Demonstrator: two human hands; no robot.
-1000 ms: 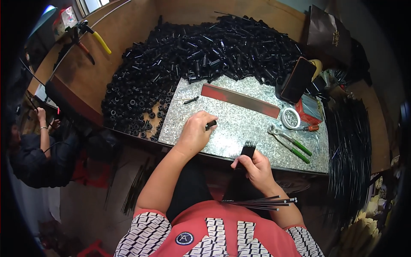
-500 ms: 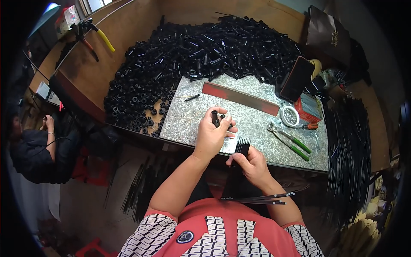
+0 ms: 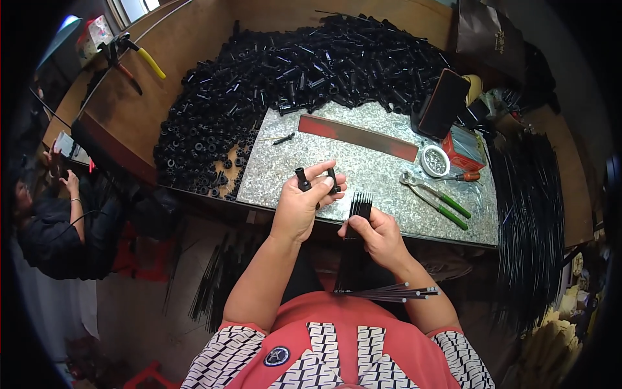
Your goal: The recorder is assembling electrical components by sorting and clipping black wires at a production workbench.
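Note:
My left hand (image 3: pixel 297 209) is palm up over the board's front edge, fingers curled around a few short black tubular parts. One flared black tube (image 3: pixel 302 178) stands up from the palm, and a second black tube (image 3: pixel 332 176) rests between thumb and fingers. Close by on the right, my right hand (image 3: pixel 382 241) grips a flat row of thin black rods (image 3: pixel 361 206) side by side, tips pointing away from me. Their lower part is hidden behind the hand. More black rods with pale ends (image 3: pixel 414 293) lie across my lap by the right forearm.
A speckled board (image 3: pixel 272 178) fronts a large heap of black tubes (image 3: pixel 311 65). On it lie a flat metal bar (image 3: pixel 356 137), green-handled pliers (image 3: pixel 440 204), a white bowl (image 3: pixel 435 161) and a phone (image 3: pixel 444 104). Long black rods (image 3: pixel 528 233) hang right. A person (image 3: pixel 55 220) sits left.
My left hand has moved left, away from the rods, and its tubes have shifted in the fingers. My right hand keeps its grip, raised slightly. The person at left has lifted a hand.

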